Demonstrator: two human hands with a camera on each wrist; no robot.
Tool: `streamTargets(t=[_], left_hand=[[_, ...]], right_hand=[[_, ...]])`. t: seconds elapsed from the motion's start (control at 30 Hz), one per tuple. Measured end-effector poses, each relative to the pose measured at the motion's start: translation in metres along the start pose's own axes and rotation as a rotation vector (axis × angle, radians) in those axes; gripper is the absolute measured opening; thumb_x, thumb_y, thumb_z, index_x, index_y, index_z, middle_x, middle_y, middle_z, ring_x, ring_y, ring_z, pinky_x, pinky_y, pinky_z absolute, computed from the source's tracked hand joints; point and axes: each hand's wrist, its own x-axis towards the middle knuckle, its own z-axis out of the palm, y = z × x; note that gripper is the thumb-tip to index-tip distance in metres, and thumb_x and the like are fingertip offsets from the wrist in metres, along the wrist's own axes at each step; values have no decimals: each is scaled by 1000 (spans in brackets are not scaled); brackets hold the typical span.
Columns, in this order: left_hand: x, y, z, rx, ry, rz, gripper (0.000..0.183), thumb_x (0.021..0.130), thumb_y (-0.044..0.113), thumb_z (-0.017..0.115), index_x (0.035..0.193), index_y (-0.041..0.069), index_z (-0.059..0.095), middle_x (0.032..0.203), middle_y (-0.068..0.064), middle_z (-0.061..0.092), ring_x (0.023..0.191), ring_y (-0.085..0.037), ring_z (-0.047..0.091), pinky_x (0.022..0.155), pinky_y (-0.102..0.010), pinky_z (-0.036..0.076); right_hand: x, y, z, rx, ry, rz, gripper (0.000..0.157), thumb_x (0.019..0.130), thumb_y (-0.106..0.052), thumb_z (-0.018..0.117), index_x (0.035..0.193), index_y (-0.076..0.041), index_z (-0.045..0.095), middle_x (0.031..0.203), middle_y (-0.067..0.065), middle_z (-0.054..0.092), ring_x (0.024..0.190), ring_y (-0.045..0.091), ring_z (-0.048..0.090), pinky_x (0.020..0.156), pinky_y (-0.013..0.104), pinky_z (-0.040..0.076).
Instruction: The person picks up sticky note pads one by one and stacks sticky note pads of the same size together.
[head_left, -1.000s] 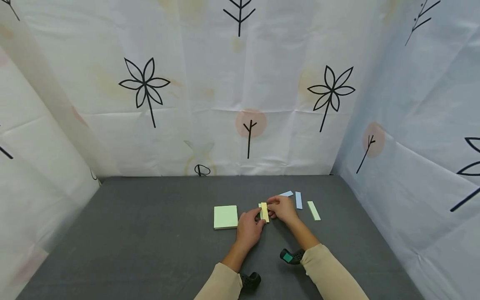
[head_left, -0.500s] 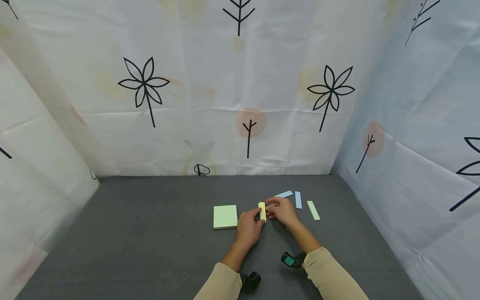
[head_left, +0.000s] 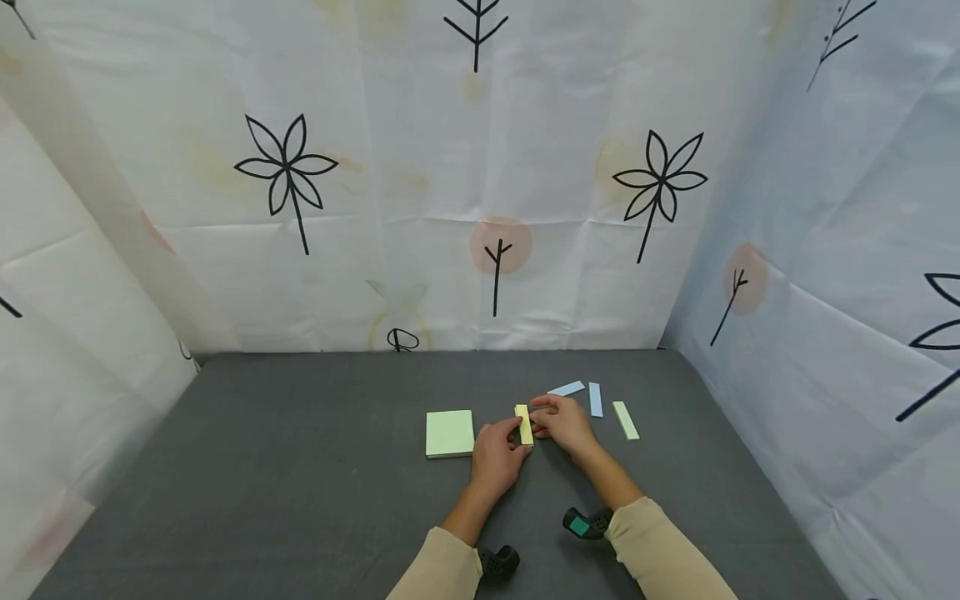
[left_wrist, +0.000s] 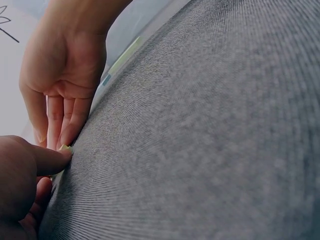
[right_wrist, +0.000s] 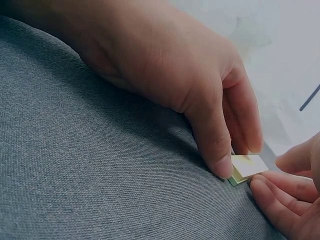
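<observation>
A narrow yellow sticky note pad [head_left: 525, 427] lies on top of a similar green strip pad [right_wrist: 233, 182], lined up closely over it. My left hand [head_left: 497, 458] holds the little stack from its left side, the fingers and thumb at its edges. On the other side, my right hand [head_left: 564, 423] pinches the yellow pad, its thumb [right_wrist: 223, 166] right at the edge in the right wrist view. Only a thin rim of the green pad shows below the yellow one. In the left wrist view the fingers hide most of the stack.
Left of the hands lies a square light green sticky note pad [head_left: 449, 434]. Behind and right of the right hand are a slanted blue strip [head_left: 566, 388], another blue strip [head_left: 596, 400] and a green strip [head_left: 626, 421]. Patterned cloth walls [head_left: 420, 167] enclose the grey table [head_left: 262, 483].
The yellow pad has shifted left over the green strip, covering more of it. My right hand has moved slightly left with it, uncovering more of the slanted blue strip. The left hand stays nearly still.
</observation>
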Motion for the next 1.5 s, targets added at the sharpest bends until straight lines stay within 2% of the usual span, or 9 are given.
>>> streamTargets(t=[0.77, 1.07, 1.5], left_hand=[[0, -2, 0, -36, 13, -38, 37, 77, 7, 81, 113, 7, 72, 81, -1, 66, 73, -15, 56, 64, -28, 48], [2, -1, 0, -58, 12, -31, 31, 82, 14, 77, 112, 6, 72, 79, 1, 63, 70, -14, 53, 62, -28, 45], [3, 1, 1, -52, 50, -50, 25, 81, 9, 77, 106, 6, 74, 75, 2, 63, 68, -13, 54, 61, -28, 44]], right_hand=[[-3, -1, -1, 23, -60, 5, 27, 92, 6, 59, 119, 9, 61, 101, 20, 69, 81, 29, 68, 68, 38, 57], [-5, -2, -2, 46, -55, -6, 27, 92, 8, 58, 118, 10, 60, 99, 21, 69, 80, 28, 68, 68, 39, 57], [-8, -1, -2, 46, -49, -21, 26, 92, 6, 59, 118, 11, 60, 100, 23, 68, 84, 31, 69, 71, 40, 57]])
